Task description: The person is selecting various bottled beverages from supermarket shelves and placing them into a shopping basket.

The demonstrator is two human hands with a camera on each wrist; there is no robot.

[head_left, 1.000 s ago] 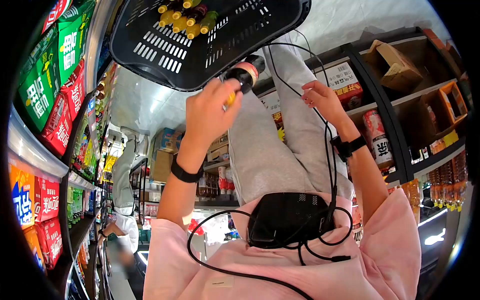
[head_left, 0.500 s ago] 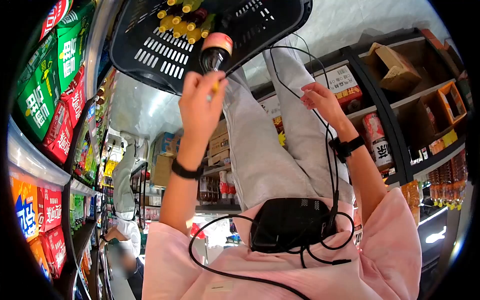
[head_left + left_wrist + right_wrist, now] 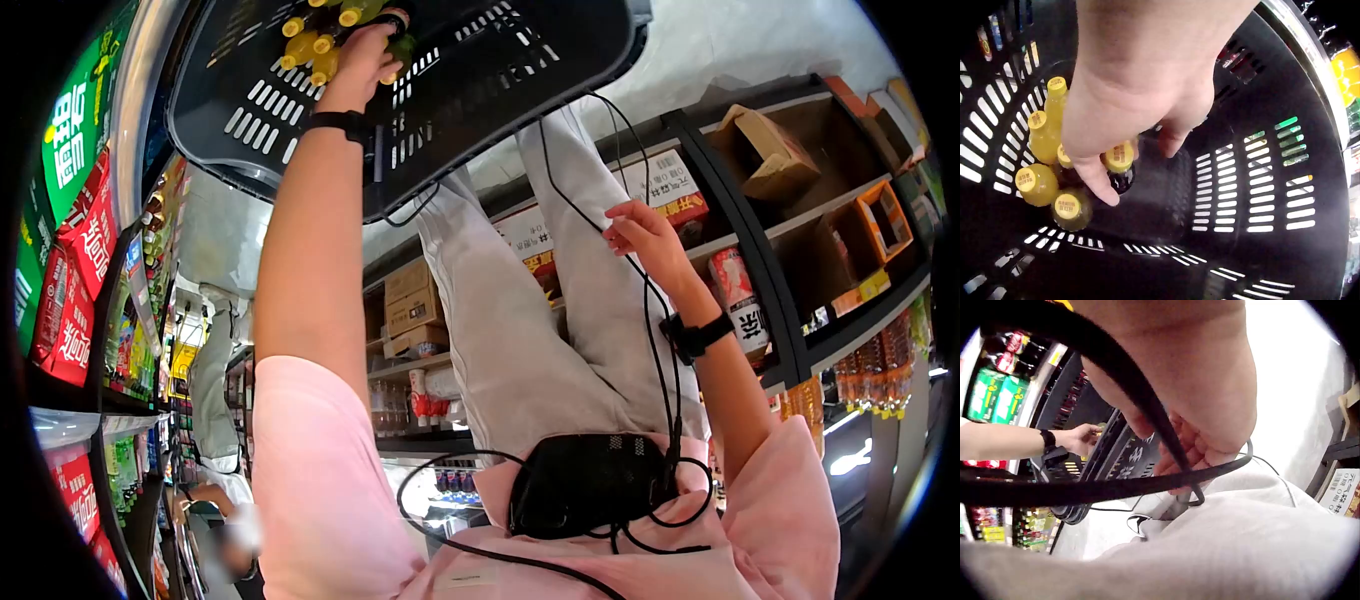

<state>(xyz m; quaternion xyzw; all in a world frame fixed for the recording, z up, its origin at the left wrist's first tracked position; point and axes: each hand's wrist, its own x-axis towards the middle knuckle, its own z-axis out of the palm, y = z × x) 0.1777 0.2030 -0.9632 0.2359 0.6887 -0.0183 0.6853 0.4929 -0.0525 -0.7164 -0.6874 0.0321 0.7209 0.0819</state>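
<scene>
Inside basket (image 3: pixel 1327 156) | left hand (image 3: pixel 1138 103) grips dark bottle (image 3: pixel 1124 180) | right hand (image 3: pixel 646 238) outside rim (image 3: pixel 510 148), loosely curled

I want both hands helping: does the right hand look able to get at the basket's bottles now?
Probably not from there: the right hand hangs outside the basket, whose side stands between it and the bottles.

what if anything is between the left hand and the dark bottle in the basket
Nothing visible: the left hand has its fingers at the yellow cap of the dark bottle. Other bottles stand beside it, not between.
</scene>
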